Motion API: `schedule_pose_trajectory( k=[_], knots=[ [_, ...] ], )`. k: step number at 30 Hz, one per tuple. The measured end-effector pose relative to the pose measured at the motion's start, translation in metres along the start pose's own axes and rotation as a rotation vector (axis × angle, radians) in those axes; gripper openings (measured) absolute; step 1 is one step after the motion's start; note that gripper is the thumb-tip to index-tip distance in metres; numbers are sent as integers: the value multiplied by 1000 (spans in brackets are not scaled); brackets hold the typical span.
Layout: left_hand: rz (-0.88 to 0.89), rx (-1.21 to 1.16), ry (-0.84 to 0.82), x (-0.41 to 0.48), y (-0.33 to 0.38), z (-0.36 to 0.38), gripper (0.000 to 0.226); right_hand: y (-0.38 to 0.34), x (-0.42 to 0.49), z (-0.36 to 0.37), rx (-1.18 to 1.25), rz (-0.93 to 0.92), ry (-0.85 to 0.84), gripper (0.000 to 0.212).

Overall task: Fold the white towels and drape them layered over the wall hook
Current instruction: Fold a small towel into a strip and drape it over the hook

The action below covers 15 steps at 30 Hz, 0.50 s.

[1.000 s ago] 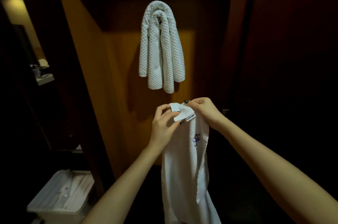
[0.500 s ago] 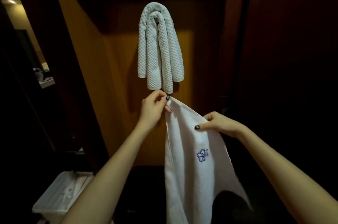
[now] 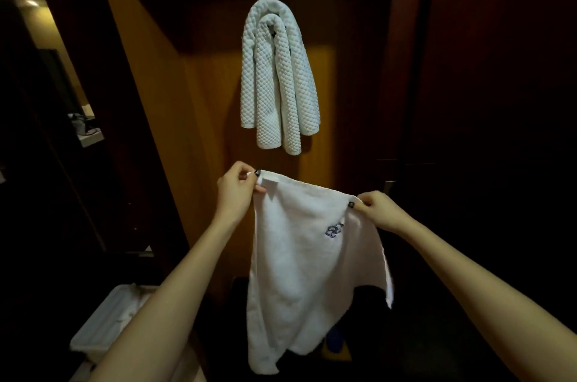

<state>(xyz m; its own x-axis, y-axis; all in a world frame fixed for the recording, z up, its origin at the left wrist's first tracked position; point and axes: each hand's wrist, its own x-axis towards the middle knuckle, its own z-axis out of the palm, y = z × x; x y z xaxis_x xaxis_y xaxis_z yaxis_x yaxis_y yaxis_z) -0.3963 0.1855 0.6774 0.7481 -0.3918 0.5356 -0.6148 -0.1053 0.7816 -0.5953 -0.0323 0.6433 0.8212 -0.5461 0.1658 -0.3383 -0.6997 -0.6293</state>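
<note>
Head view: smooth white embroidered towel [image 3: 312, 256] pinched at its top corners by left hand [image 3: 235, 194] and right hand [image 3: 381, 210], stretched wide for folding. Above the grip, waffle-weave white towel [image 3: 281, 85] hung.

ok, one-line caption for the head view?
Left hand and right hand pinch top corners of a white towel below hung waffle towels.

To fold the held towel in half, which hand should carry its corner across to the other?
Probably the right hand: it pinches a corner of the smooth towel lower and farther out, while the left hand holds its corner higher, just below the hung towels.
</note>
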Motion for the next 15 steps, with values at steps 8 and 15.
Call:
schedule_pose_trajectory(
  k=[8, 15],
  knots=[
    [227, 62, -246, -33, -2, 16, 12, -54, 6, 0, 780, 26, -86, 40],
    [266, 126, -483, -51, -5, 36, 43, -67, 5, -3, 878, 34, 10, 31]
  ],
)
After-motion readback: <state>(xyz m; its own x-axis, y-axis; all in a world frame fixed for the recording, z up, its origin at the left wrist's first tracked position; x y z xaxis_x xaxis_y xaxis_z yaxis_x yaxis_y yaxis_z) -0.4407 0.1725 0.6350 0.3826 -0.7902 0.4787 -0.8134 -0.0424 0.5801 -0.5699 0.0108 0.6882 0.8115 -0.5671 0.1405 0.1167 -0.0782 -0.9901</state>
